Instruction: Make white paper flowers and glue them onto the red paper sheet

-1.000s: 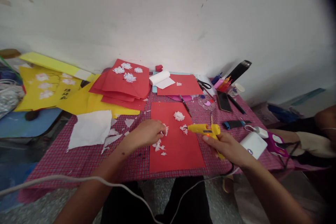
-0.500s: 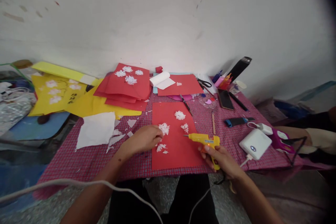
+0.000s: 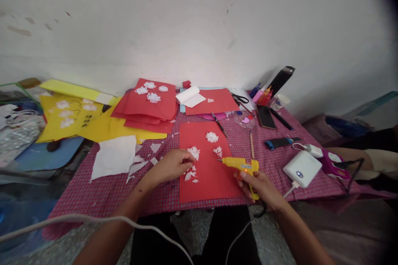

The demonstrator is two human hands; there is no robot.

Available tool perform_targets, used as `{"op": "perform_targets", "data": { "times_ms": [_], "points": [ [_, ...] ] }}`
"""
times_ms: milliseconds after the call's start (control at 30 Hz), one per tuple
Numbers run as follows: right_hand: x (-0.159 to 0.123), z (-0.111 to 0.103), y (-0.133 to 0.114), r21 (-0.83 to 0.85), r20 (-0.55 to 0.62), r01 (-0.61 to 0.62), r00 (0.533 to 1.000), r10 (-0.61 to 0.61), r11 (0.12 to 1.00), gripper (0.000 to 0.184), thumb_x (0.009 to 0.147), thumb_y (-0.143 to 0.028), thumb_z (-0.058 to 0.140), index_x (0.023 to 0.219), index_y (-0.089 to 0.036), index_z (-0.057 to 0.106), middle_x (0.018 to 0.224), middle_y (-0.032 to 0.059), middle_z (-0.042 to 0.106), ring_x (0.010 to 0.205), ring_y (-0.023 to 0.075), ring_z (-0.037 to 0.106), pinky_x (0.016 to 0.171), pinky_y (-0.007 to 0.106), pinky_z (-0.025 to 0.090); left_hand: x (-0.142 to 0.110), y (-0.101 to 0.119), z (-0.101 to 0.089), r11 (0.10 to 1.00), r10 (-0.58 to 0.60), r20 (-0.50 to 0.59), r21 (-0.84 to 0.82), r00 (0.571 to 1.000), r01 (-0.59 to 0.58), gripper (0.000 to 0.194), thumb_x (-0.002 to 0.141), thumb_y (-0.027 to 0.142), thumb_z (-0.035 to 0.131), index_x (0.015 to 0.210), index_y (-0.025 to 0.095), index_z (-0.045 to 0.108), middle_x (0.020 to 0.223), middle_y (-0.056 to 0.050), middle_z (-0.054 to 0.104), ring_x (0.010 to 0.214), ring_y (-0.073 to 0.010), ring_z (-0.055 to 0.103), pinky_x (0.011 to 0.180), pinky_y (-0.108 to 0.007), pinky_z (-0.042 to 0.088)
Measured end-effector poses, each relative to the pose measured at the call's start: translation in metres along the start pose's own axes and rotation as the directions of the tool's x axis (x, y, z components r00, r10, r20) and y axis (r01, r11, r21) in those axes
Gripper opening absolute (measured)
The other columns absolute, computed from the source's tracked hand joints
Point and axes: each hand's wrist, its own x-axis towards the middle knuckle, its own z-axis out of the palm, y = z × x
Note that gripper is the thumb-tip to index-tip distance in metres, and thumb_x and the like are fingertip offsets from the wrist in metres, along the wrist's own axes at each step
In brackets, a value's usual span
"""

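Observation:
A yellow hot glue gun (image 3: pixel 241 164) is gripped in my right hand (image 3: pixel 260 186), with its nozzle pointing left over a red sheet of paper (image 3: pixel 211 184). My left hand (image 3: pixel 174 165) is at the sheet's left edge, fingertips pinched together beside a white paper flower (image 3: pixel 194 152). Whatever lies between those fingertips is too small to make out. Loose white paper petals (image 3: pixel 190 175) lie just below the fingers. A fuller white flower (image 3: pixel 212 137) sits higher on the sheet, and a smaller petal cluster (image 3: pixel 218 151) is close to the nozzle.
White paper (image 3: pixel 113 157) and torn scraps (image 3: pixel 138 167) lie left. Behind are stacked red sheets (image 3: pixel 139 109) with flowers and a paper roll (image 3: pixel 188 95). A pen (image 3: pixel 219 125), wooden stick (image 3: pixel 251 145), utility knife (image 3: pixel 281 143), phone (image 3: pixel 265 116) and white power bank (image 3: pixel 302 169) are around the right side.
The camera view has shifted slightly. My left hand stays by the flower and petals, with its fingers moved only a little. The glue gun remains in my right hand, nearly still.

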Motion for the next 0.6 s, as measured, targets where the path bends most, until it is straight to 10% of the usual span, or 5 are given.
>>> {"op": "perform_targets", "data": {
  "times_ms": [333,600],
  "points": [
    [-0.0006,0.0003,0.0012,-0.037,-0.025,0.012,1.000,-0.013,0.999,0.050,0.085,-0.065,0.058,0.072,-0.017,0.060,0.042,-0.0041,0.051,0.034,0.0101,0.043,0.038,0.023,0.030,-0.0021,0.0108,0.0055,0.971,0.061,0.043,0.229,0.997,-0.069,0.020,0.086,0.017,0.052,0.091,0.020,0.071,0.093,-0.006,0.069,0.090,-0.0197,0.063,0.082,-0.029,0.044],
    [-0.0007,0.0008,0.0022,0.010,-0.010,0.019,1.000,-0.019,1.000,0.048,0.086,-0.064,0.058,0.075,-0.017,0.060,0.042,-0.0050,0.051,0.034,0.0088,0.041,0.037,0.021,0.030,0.0039,0.0027,0.0028,0.999,-0.053,-0.045,-0.012,0.998,0.053,0.020,0.085,0.021,0.053,0.087,0.017,0.072,0.089,-0.004,0.072,0.081,-0.0167,0.064,0.072,-0.025,0.044]
  ]
}}
